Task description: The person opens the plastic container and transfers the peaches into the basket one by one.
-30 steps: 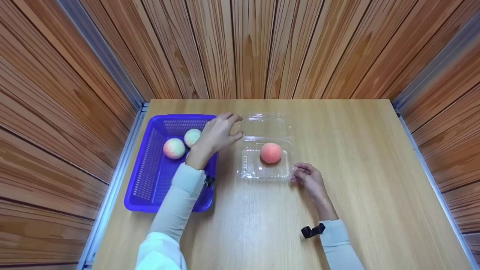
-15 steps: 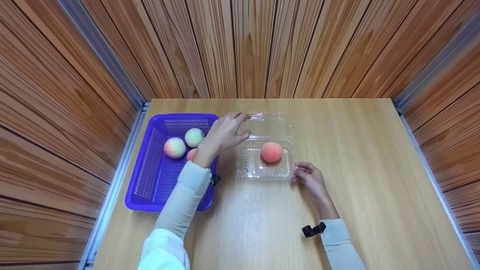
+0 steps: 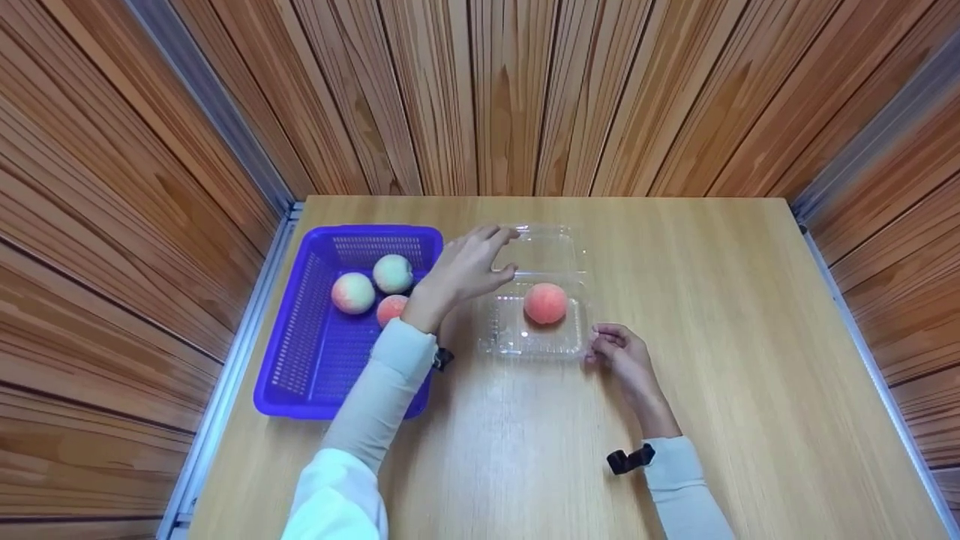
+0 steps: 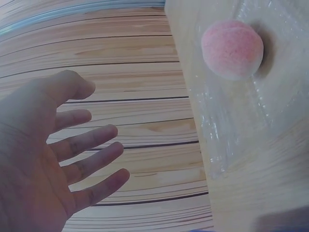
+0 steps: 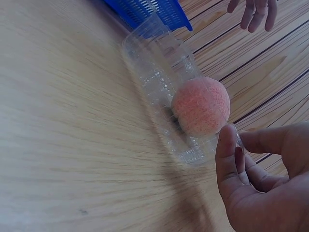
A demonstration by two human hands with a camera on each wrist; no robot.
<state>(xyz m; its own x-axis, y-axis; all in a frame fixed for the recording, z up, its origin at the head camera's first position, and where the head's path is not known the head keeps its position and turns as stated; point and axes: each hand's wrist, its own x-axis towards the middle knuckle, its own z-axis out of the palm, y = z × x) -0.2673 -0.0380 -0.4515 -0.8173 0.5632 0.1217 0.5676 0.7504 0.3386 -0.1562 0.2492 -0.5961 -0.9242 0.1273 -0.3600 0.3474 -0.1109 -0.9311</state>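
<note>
A clear plastic clamshell box [image 3: 517, 342] lies unfolded on the table, lid [image 3: 551, 251] toward the back. One pink peach [image 3: 545, 304] sits in its front half. My right hand [image 3: 624, 364] pinches the box's front right corner between thumb and fingers, as the right wrist view shows at the clear edge [image 5: 238, 137]. My left hand [image 3: 466, 268] hovers between the basket and the box, overlapping the lid's left side in the head view. In the left wrist view its fingers [image 4: 96, 159] are spread and loosely bent, with nothing in them.
To the left stands a blue-purple plastic basket [image 3: 279, 401] holding a pale peach [image 3: 353, 293], a greenish-white one [image 3: 393, 274] and a pink one [image 3: 392, 309], which the left wrist partly hides. Wood-plank walls [image 3: 510, 97] enclose the table's back and sides.
My left hand has drifted right, from the basket's edge toward the box lid, uncovering the pink peach in the basket. The right hand keeps its pinch on the box corner.
</note>
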